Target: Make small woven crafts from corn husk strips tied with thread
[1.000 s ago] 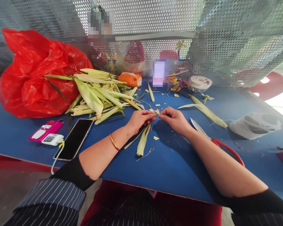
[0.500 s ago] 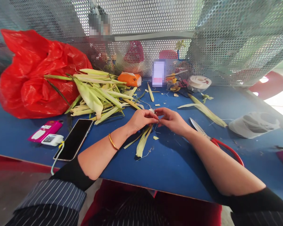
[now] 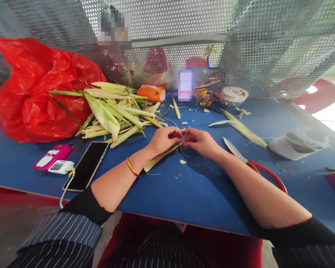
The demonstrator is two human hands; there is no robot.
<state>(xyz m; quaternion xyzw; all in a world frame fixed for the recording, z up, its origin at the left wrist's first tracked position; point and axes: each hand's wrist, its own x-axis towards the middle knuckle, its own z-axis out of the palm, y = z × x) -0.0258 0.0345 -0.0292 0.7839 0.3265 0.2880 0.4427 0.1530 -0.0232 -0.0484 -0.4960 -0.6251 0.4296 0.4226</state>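
My left hand point(image 3: 164, 139) and my right hand point(image 3: 201, 142) meet over the middle of the blue table point(image 3: 190, 193), fingertips almost touching. Both are closed in a pinch on the top end of a bundle of pale green leaf strips point(image 3: 159, 158), which trails down-left under my left wrist. A thin thread point(image 3: 182, 149) hangs from the pinch point. A gold bangle point(image 3: 131, 166) circles my left wrist. A heap of long green leaves point(image 3: 114, 111) lies just beyond my left hand.
A red plastic bag point(image 3: 39, 96) fills the far left. A black phone point(image 3: 86, 164) with cable, a pink device point(image 3: 52, 155), red-handled scissors point(image 3: 248, 160), a white tape roll point(image 3: 233, 95), an orange object point(image 3: 151, 93) and crumpled white plastic point(image 3: 298, 141) surround me. Perforated metal screens point(image 3: 268, 41) stand behind.
The two hands have drawn closer together and shifted slightly left. The leaf strips, which hung straight down toward me, now swing down-left under my left wrist.
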